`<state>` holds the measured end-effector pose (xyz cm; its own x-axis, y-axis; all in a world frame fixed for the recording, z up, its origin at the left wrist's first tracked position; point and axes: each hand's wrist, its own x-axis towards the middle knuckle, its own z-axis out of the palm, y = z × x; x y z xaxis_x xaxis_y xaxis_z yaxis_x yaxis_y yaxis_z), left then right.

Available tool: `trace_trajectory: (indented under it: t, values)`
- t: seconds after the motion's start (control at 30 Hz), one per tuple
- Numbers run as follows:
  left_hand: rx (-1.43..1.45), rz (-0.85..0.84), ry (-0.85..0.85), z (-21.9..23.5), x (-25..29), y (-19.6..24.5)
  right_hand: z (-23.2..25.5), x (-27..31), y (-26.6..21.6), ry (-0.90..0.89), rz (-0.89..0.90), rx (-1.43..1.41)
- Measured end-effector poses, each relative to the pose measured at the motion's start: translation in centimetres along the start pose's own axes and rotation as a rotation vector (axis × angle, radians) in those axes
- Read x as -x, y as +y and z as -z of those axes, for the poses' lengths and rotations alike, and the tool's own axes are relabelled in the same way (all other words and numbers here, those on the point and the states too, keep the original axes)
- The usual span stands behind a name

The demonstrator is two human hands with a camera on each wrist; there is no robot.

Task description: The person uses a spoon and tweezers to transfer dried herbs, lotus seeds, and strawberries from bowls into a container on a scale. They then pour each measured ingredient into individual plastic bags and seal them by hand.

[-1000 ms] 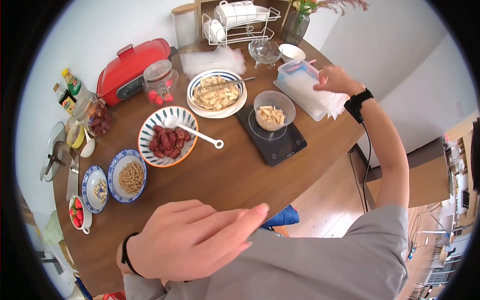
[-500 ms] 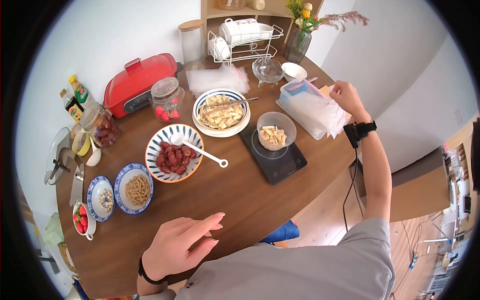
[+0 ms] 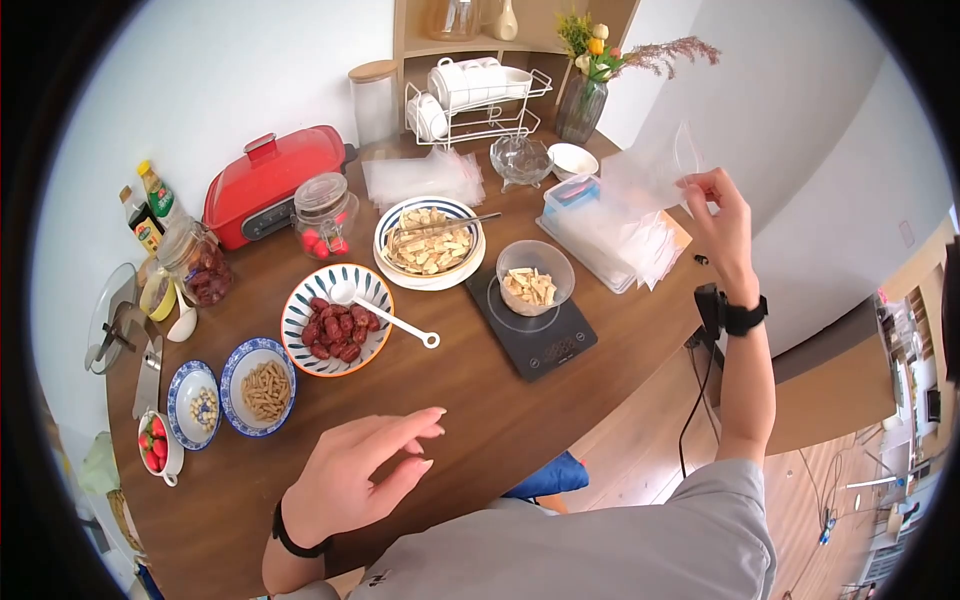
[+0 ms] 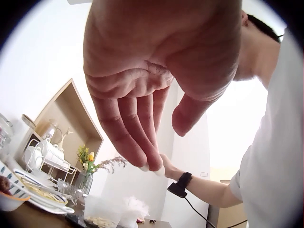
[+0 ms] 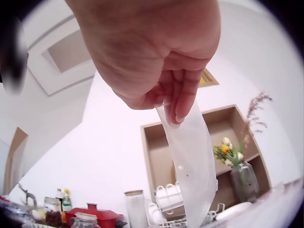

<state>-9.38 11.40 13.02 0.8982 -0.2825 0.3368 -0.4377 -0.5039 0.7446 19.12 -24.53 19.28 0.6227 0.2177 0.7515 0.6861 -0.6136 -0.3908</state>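
Observation:
My right hand [image 3: 722, 225] pinches a clear plastic bag [image 3: 655, 170] by its edge, above a tub of stacked bags [image 3: 610, 240] at the table's right. In the right wrist view the bag [image 5: 190, 161] hangs from the thumb and fingertips. My left hand [image 3: 350, 480] hovers over the near table edge, holding nothing; its fingers [image 4: 133, 128] are relaxed and slightly bent in the left wrist view. A clear tub of pale slices [image 3: 530, 289] sits on a black scale [image 3: 545, 350], left of the right hand.
A bowl of red dates [image 3: 337, 335] with a white spoon, a bowl of pale slices [image 3: 430, 250] and small blue-white bowls [image 3: 258, 388] stand to the left. Farther back are more flat bags [image 3: 425, 180], a glass bowl [image 3: 520, 160], a cup rack [image 3: 475, 100] and a vase [image 3: 580, 110].
My right hand has lifted a clear bag up from the stack. The left hand has drawn back toward the lower left and stays without an object. The head view has shifted slightly.

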Motion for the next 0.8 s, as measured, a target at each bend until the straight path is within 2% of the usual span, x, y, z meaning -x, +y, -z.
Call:
trace_trajectory:
  t: [0.03, 0.07, 0.1, 0.13, 0.17, 0.23, 0.27, 0.33, 0.4, 0.47, 0.53, 0.57, 0.67, 0.8]
  values:
    - [0.017, -0.012, 0.021, 0.1, -0.4, 0.2, 0.6, 0.2, -1.5, 0.002, 0.004, -0.001]
    - [0.014, -0.014, 0.025, 0.3, -1.0, 0.6, 1.2, 0.5, -3.0, -0.011, 0.085, -0.014]
    - [-0.047, -0.133, 0.074, 0.6, -1.8, 1.0, 1.8, 0.8, -4.6, -0.026, 0.167, -0.030]
    - [-0.108, -0.248, 0.123, 0.8, -2.6, 1.4, 2.4, 1.5, -7.0, -0.101, 0.176, -0.055]
    - [-0.113, -0.239, 0.128, 0.9, -3.5, 1.7, 2.8, 2.4, -9.3, -0.179, 0.185, -0.085]
    - [-0.249, -0.486, 0.263, 1.1, -5.3, 2.4, 2.7, 3.7, -12.3, -0.345, 0.427, -0.120]
    - [-0.257, -0.464, 0.264, 1.0, -6.0, 2.4, 2.5, 4.5, -13.7, -0.429, 0.504, -0.163]
    - [-0.293, -0.618, 0.268, 0.6, -7.3, 2.2, 1.4, 5.9, -15.7, -0.540, 0.633, -0.263]
    - [-0.381, -0.590, 0.158, 0.1, -7.4, 1.9, 0.2, 7.3, -16.6, -0.576, 0.670, -0.352]
    - [-0.406, -0.577, 0.117, 0.0, -7.2, 1.3, -0.3, 7.8, -16.9, -0.587, 0.686, -0.395]
    - [-0.349, -0.602, 0.020, 0.5, -6.5, 0.9, -0.2, 8.0, -17.1, -0.746, 0.645, -0.427]
    - [-0.352, -0.593, 0.011, 0.7, -6.2, 1.1, -0.6, 8.0, -17.1, -0.743, 0.640, -0.439]
    - [-0.118, -0.605, 0.037, 0.8, -5.3, 1.8, -2.0, 7.6, -16.7, -0.777, 0.557, -0.547]
    - [-0.221, -0.557, 0.026, 1.8, -4.1, 1.1, -2.1, 8.0, -16.2, -0.744, 0.659, -0.507]
